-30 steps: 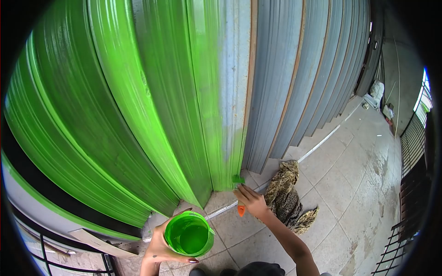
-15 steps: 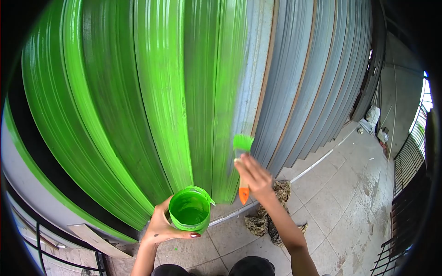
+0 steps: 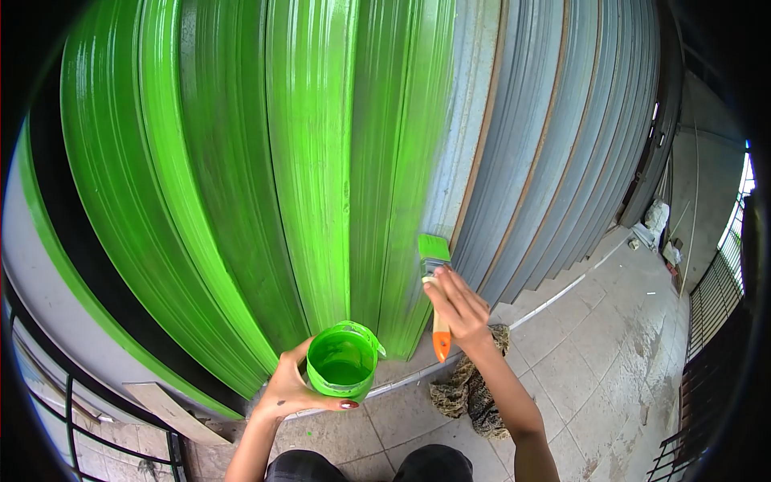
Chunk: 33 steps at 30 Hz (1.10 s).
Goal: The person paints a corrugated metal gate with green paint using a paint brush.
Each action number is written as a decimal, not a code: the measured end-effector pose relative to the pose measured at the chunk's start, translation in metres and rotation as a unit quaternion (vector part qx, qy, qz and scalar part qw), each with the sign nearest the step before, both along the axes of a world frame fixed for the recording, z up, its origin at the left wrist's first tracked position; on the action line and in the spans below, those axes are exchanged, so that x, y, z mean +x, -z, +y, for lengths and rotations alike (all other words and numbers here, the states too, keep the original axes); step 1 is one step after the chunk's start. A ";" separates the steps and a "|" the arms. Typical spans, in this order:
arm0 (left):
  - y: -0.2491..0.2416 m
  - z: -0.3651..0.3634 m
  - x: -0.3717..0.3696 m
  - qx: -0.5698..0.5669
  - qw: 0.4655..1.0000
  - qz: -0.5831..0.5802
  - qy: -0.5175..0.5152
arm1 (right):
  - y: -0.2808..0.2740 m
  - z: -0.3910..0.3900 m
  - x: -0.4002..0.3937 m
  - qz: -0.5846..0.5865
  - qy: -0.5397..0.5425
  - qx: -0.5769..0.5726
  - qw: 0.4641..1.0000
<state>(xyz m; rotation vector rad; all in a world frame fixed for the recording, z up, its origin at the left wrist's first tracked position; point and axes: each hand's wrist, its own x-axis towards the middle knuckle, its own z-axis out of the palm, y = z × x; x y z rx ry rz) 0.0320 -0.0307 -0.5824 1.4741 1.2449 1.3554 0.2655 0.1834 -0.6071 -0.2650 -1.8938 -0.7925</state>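
Observation:
My left hand point(image 3: 289, 386) is wrapped round a cut-open container of green paint point(image 3: 344, 361), low in the middle of the view. In my right hand point(image 3: 462, 309) is a paintbrush point(image 3: 436, 281) with a pale handle, an orange end and green-coated bristles pointing up. The bristles are at the folded metal panels, by the border between the green-painted part point(image 3: 305, 161) and the bare grey part point(image 3: 522, 145). Whether they touch the metal is hard to tell.
A patterned cloth point(image 3: 474, 394) lies on the tiled floor point(image 3: 578, 361) below my right forearm. A flat board point(image 3: 177, 414) is at the lower left. White bags point(image 3: 656, 218) lie far right, near a barred gate point(image 3: 715, 281). My knees show at the bottom.
The view has shifted, so the panels appear farther right. The brush is now more clearly seen, with its bristles still near the paint border. Both hands keep their holds.

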 end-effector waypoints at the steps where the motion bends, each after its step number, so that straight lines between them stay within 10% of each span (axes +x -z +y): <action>1: 0.002 0.000 0.000 -0.002 1.000 -0.009 -0.001 | 0.003 0.002 0.000 0.007 0.007 -0.020 1.000; 8: 0.008 -0.003 0.006 0.006 1.000 -0.020 -0.008 | 0.143 -0.021 -0.001 -0.168 0.042 -0.154 0.973; 19: 0.020 -0.003 0.013 0.026 0.999 0.048 0.002 | -0.046 -0.024 0.011 0.039 -0.075 -0.172 0.981; 23: 0.022 -0.007 0.016 0.069 0.981 0.179 -0.041 | -0.084 -0.085 0.028 0.134 -0.287 -0.385 0.867; 26: 0.023 -0.006 0.021 0.088 0.969 0.218 -0.070 | -0.088 -0.122 0.043 0.020 -0.340 -0.524 0.780; 33: 0.026 -0.006 0.019 0.188 0.930 0.305 -0.079 | -0.073 -0.146 0.032 -0.159 -0.298 -0.533 0.775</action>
